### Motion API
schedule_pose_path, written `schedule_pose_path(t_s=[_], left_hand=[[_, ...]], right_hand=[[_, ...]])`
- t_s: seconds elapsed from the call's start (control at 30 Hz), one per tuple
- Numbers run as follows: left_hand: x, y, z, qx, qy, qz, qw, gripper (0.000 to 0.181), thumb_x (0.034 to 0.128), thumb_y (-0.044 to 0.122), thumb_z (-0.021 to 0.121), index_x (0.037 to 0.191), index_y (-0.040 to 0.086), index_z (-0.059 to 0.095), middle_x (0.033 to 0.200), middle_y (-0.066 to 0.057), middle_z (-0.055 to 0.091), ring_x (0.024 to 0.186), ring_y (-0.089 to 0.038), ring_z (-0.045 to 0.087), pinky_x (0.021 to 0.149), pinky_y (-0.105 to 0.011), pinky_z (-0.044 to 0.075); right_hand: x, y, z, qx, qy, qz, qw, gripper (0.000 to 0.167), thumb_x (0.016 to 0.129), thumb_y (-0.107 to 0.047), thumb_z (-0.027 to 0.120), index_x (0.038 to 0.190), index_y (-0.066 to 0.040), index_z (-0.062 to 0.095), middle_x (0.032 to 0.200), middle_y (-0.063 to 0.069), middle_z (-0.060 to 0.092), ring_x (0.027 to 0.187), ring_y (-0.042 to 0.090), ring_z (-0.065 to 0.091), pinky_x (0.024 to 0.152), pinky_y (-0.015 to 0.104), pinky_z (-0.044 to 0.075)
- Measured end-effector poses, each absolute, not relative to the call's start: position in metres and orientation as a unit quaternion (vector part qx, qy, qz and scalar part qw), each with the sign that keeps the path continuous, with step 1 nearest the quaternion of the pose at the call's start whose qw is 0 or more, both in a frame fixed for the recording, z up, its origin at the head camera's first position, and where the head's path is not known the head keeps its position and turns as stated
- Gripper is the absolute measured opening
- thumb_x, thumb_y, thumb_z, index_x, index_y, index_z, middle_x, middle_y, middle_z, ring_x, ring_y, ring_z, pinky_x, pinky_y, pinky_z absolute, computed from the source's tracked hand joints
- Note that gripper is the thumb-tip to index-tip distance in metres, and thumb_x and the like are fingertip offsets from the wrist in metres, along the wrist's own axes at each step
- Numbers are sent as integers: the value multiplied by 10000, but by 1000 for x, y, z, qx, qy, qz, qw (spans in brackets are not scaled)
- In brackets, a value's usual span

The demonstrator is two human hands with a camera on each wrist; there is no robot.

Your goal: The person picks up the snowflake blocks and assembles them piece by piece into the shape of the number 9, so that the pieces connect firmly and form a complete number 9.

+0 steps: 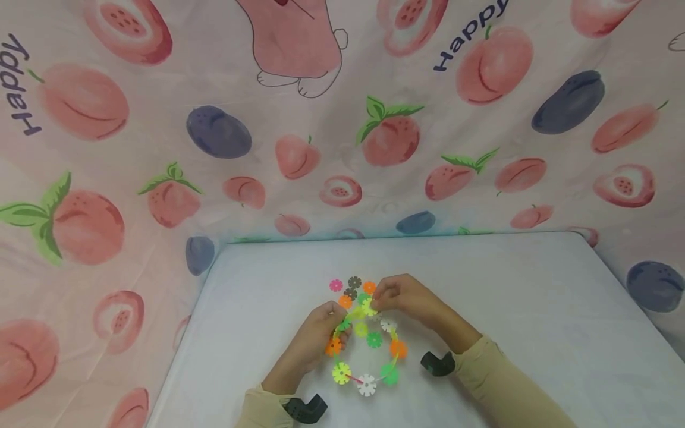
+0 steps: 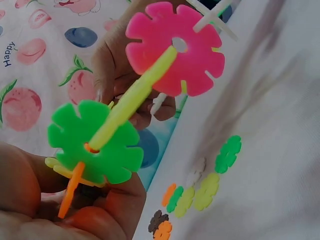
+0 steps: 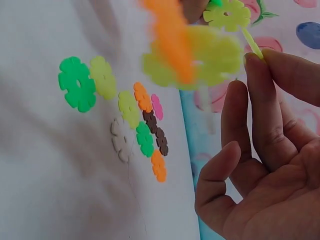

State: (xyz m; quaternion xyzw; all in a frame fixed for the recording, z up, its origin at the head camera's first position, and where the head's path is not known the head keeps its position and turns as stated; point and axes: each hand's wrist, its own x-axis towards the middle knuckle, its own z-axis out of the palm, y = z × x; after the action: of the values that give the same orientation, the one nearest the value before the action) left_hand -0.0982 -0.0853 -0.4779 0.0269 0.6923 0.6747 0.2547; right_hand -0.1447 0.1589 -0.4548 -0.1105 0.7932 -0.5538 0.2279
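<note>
A ring of linked notched plastic discs, among them a white disc (image 1: 366,385) at its near side, is held up between both hands. My left hand (image 1: 316,339) grips the ring's left side; in the left wrist view its fingers curl behind a green disc (image 2: 95,142), joined by a yellow disc seen edge-on to a pink disc (image 2: 175,50). My right hand (image 1: 409,300) is at the ring's far right. In the right wrist view the right hand (image 3: 270,135) pinches a thin yellow disc (image 3: 253,44) between thumb and index finger, the other fingers loosely bent.
Loose discs lie on the white table (image 1: 508,285) beyond and beneath the ring, including a pink disc (image 1: 336,285), a brown disc (image 1: 354,282) and an orange disc (image 1: 369,288). A fruit-printed cloth (image 1: 321,137) hangs behind the table. Dark wrist devices sit at both sleeves.
</note>
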Motion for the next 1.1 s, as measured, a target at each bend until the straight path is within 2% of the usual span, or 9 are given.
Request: schedule_pose_path(t_s=[0.17,0.33,0.5,0.63,0.87,1.1], left_hand=[[-97,-85,-477,34,693,676,248,228,1087,301,480,1025,83,499,798,-30,586,666,-147,551,649,-216,496],[-97,-85,-476,38,710,661,241,239,1083,316,491,1030,84,503,793,-33,594,673,-154,565,669,-220,501],[-97,-85,-475,39,726,648,227,229,1074,289,516,1021,66,516,784,-42,616,679,-161,587,682,-230,517],[-96,-84,-473,34,730,647,217,238,1064,277,541,1006,46,530,771,-59,631,675,-162,599,687,-240,529],[-94,-81,-471,32,734,649,199,234,1057,254,554,979,34,540,790,-56,659,674,-153,621,698,-258,565],[-93,-79,-471,43,740,646,185,223,1056,231,546,950,34,543,767,-49,664,656,-153,626,688,-268,577]], right_hand=[[-142,156,-453,-116,793,-551,232,174,889,-207,771,912,-52,696,837,123,736,870,322,654,842,382,524],[-140,153,-453,-113,799,-542,234,163,884,-212,779,893,-73,694,833,163,733,853,319,648,829,381,520],[-139,150,-453,-115,805,-535,228,159,879,-220,786,868,-93,691,797,187,708,847,397,619,770,403,500],[-138,149,-452,-128,804,-537,220,164,878,-211,783,854,-83,684,783,227,673,831,435,586,688,361,459],[-135,148,-450,-141,805,-536,214,139,895,-191,763,853,-86,682,810,246,685,775,271,583,689,360,463],[-133,148,-451,-143,800,-546,205,122,889,-154,761,853,-80,670,810,259,678,746,219,575,713,382,482]])
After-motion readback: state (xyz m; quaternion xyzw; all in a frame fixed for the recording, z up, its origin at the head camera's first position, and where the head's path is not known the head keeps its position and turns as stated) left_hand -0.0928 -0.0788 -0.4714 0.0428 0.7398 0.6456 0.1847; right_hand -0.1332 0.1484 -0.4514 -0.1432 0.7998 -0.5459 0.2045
